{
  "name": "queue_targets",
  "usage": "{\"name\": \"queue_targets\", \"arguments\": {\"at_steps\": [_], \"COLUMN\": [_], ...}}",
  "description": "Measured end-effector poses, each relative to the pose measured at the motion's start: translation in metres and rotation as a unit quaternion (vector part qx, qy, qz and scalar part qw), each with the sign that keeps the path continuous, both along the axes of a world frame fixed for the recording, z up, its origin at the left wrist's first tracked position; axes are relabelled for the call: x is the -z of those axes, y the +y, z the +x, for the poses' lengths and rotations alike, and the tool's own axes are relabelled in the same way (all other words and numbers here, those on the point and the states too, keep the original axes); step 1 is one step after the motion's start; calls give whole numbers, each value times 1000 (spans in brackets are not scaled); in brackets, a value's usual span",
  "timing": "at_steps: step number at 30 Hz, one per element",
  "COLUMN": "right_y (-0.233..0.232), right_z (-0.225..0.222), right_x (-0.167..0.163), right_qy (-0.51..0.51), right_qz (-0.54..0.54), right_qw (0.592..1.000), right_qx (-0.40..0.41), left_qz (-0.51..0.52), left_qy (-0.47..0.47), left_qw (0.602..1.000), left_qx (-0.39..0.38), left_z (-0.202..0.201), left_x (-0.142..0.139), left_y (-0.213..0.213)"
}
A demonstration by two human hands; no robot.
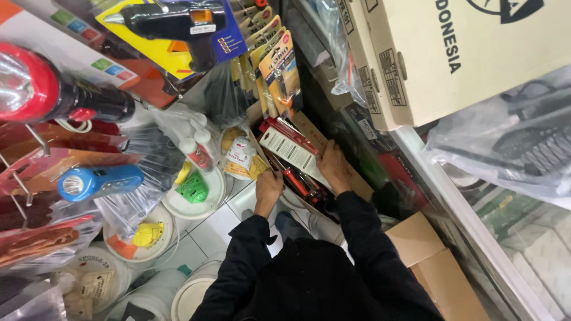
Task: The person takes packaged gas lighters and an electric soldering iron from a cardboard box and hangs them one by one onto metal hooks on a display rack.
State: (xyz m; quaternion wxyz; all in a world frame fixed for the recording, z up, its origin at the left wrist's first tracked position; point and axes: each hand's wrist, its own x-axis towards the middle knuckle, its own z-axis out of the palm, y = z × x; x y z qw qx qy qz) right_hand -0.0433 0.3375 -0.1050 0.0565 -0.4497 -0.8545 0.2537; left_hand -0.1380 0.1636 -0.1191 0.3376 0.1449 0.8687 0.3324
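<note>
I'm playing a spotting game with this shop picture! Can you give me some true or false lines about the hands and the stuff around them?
1. Both hands reach into the brown cardboard box of long red-and-white packets. True.
2. The left hand holds the blue plastic torch. False: the torch hangs apart, at the left.
3. The person wears black sleeves. True.
4. The right hand grips the black glue gun. False: it hangs packaged above.

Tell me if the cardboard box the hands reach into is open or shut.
Open: both hands are inside the cardboard box, among its exposed packaged tools.
</note>
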Motion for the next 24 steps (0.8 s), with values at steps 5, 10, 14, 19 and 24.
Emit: {"name": "queue_targets", "arguments": {"at_steps": [5,10,14,19,24], "right_y": [23,13,0,-16,-22], "right_z": [12,17,21,20,16], "right_x": [-3,-7,-10,-7,-6], "right_qy": [-46,-54,-15,-27,-43], "right_qz": [-13,-43,-64,-100,-114], "right_qw": [998,992,987,985,981], "right_qx": [-47,-106,-149,-141,-151], "left_qz": [27,47,40,42,0], "left_qy": [47,87,66,5,168], "left_qw": [998,995,996,996,983], "left_qx": [-4,1,-33,-74,-78], "left_z": [4,2,-1,1,22], "left_x": [5,12,7,4,23], "left_y": [-10,-28,-51,-65,-52]}}
